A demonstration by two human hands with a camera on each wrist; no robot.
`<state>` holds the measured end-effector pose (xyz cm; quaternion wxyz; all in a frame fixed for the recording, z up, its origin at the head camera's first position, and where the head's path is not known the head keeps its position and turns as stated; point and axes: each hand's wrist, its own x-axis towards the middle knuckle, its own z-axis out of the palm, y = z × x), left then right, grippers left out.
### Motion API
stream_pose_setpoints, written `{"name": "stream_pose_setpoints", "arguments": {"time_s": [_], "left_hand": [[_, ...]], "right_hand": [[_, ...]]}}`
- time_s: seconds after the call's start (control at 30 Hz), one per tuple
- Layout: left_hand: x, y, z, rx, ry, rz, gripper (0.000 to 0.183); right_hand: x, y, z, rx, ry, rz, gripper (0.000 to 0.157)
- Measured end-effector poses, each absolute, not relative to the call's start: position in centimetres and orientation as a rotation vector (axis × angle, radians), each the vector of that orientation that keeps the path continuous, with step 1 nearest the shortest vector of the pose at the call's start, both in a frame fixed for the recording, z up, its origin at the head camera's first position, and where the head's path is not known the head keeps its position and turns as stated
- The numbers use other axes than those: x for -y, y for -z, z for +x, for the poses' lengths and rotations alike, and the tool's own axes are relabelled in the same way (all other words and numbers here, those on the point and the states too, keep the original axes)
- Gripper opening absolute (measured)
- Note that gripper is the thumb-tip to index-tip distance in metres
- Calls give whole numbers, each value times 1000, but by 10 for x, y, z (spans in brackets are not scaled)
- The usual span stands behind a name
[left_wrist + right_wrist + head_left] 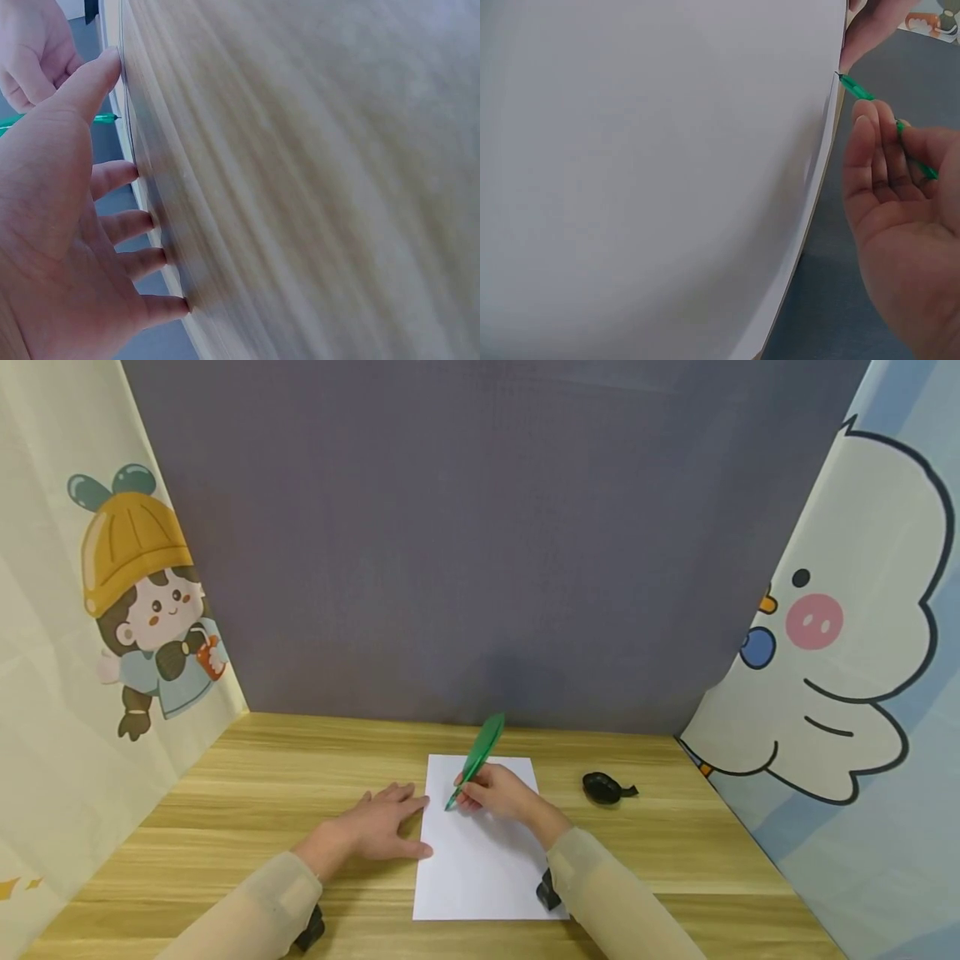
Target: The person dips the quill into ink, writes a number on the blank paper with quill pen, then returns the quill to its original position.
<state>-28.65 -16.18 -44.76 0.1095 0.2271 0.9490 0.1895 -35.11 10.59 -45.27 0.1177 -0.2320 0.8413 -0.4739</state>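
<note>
A white sheet of paper [487, 868] lies on the wooden table. My right hand [498, 791] pinches a green feather-shaped pen [483, 745] over the upper part of the sheet, its tip pointing down and to the left. In the right wrist view the pen's dark tip [841, 76] shows beyond my fingers; whether it touches the paper I cannot tell. My left hand [380, 825] rests with spread fingers at the sheet's left edge, thumb and fingertip on or by the paper. The left wrist view shows its straight fingertips [176, 306] against the table.
To the right of the paper lies a small black oval object [602, 788] with a short tail. A dark grey panel [480, 543] stands behind the table [300, 752]. Cartoon-printed curtains [862, 718] flank both sides. Dark wrist devices show by both sleeves.
</note>
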Motion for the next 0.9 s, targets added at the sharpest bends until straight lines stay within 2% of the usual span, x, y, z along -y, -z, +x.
{"name": "stream_pose_setpoints", "arguments": {"time_s": [0.9], "left_hand": [[161,446,-286,-2795,-553,658,94]], "right_hand": [[-106,448,-337,-2433,1341,-711,21]]}}
